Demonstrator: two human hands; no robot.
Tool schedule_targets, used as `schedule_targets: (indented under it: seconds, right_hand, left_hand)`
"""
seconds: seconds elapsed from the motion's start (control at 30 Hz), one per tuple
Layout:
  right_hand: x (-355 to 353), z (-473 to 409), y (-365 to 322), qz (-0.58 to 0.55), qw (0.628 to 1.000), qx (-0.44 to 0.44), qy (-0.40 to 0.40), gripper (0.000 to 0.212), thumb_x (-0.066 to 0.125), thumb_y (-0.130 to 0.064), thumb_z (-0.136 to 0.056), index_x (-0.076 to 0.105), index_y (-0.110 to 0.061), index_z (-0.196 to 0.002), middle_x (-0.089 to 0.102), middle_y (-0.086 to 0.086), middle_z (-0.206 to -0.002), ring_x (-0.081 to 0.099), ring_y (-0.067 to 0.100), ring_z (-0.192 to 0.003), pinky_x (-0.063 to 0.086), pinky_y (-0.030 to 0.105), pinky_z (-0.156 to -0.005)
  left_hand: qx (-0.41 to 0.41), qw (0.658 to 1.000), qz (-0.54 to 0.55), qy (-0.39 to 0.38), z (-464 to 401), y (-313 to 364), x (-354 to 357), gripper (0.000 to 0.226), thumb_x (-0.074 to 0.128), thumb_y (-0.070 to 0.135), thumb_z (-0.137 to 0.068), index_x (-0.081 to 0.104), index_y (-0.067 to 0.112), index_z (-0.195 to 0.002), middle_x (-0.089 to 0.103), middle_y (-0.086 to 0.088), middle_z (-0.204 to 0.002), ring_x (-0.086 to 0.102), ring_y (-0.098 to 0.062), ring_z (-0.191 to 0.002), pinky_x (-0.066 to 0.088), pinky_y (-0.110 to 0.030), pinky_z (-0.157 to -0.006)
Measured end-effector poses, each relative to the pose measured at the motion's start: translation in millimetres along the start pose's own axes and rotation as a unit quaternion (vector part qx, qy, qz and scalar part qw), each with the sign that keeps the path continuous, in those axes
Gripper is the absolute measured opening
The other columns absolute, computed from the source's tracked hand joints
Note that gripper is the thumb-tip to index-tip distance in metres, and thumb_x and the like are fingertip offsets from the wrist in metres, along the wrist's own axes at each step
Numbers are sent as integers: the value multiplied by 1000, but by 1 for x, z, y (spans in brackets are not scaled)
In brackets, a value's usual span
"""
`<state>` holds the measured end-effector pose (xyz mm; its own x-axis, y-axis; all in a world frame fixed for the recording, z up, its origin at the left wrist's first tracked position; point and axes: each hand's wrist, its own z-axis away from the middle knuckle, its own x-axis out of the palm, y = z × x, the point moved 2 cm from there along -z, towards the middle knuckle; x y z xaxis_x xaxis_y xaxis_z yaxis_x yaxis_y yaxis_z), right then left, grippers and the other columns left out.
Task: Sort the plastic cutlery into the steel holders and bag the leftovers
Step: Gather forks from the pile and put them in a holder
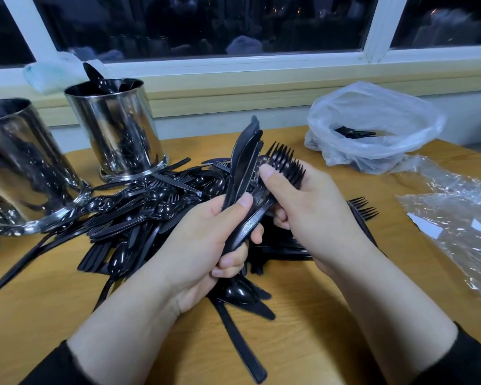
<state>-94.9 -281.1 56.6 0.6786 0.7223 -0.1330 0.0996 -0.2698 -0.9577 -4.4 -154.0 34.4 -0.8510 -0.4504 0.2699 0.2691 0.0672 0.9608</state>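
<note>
No readable text, labels, brands or numbers anywhere. Steel holders (117,126) are bare mirror metal, no markings. Black plastic cutlery (156,207) shows no legible embossing. Clear wrapper (456,226) on the right has two blank white patches, nothing printed that I can make out.

Wooden table (303,329): cutlery pile (150,207), steel holders (117,129), bag (372,129).
</note>
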Motion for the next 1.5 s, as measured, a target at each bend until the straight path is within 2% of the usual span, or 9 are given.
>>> schedule_targets:
  seconds: [0.1,0.4,0.6,0.8,0.97,1.17,1.3,1.37,1.5]
  right_hand:
    - [-1,-1,1,-3,1000,2,6,35,57,-31,-103,52,-5,-79,48,-2,-62,42,10,-54,37,27,-51]
    - [5,-6,-8,5,1000,-26,-1,30,54,-30,-104,60,-2,-95,54,-5,-64,49,5,-56,42,21,-53]
    - [26,-9,-26,52,998,-43,-5,29,54,-30,-103,56,-24,-76,55,-9,-61,49,7,-56,41,35,-62]
    - [61,-28,-69,107,990,-94,-7,26,55,-41,-101,55,-25,-80,51,-10,-55,47,10,-51,41,39,-62]
    - [117,-53,-109,125,981,-147,-9,31,54,-43,-101,53,-22,-79,47,-7,-55,44,17,-53,38,39,-59]
    - [190,-98,-159,117,969,-216,20,35,55,-42,-97,48,-10,-81,52,8,-68,45,24,-61,41,47,-62]
    - [245,-133,-179,141,958,-249,15,32,54,-38,-99,42,-17,-77,46,2,-69,43,19,-63,41,37,-62]
    - [274,-147,-183,195,945,-261,3,30,51,-37,-103,40,-23,-79,46,-3,-71,41,16,-62,35,21,-55]
    - [321,-172,-165,274,929,-246,-35,19,49,-37,-104,47,-19,-97,57,-2,-84,51,20,-71,33,31,-59]
  left_hand:
    - [17,1000,-12,5,-1,-1,-3,29,54,37,-104,69,19,-86,62,-13,-80,28,-9,-40,19,-17,-37]
    - [51,998,-30,36,-2,2,-8,27,53,36,-106,69,15,-99,67,-12,-82,25,-12,-42,18,-20,-41]
    - [65,996,-33,58,15,17,-16,33,48,35,-108,64,6,-110,72,-15,-83,33,-13,-39,21,-23,-40]
    - [95,987,-49,123,50,50,-56,32,49,37,-108,65,10,-112,77,-16,-91,34,-14,-39,21,-22,-40]
    - [120,957,-83,251,85,78,-121,29,47,32,-109,63,9,-107,78,-10,-82,60,-24,-49,43,-28,-41]
    - [136,938,-39,316,118,95,-181,28,50,36,-108,69,19,-97,31,5,-60,20,-12,-49,13,-28,-50]
    - [130,943,-38,305,134,100,-204,38,49,46,-105,64,13,-97,29,6,-60,17,-12,-49,14,-26,-45]
    - [119,944,-48,303,140,100,-214,40,48,48,-105,63,11,-98,31,6,-60,17,-13,-50,16,-26,-45]
    - [111,950,-15,291,147,99,-226,39,50,45,-104,60,9,-95,31,5,-62,18,-11,-49,18,-22,-42]
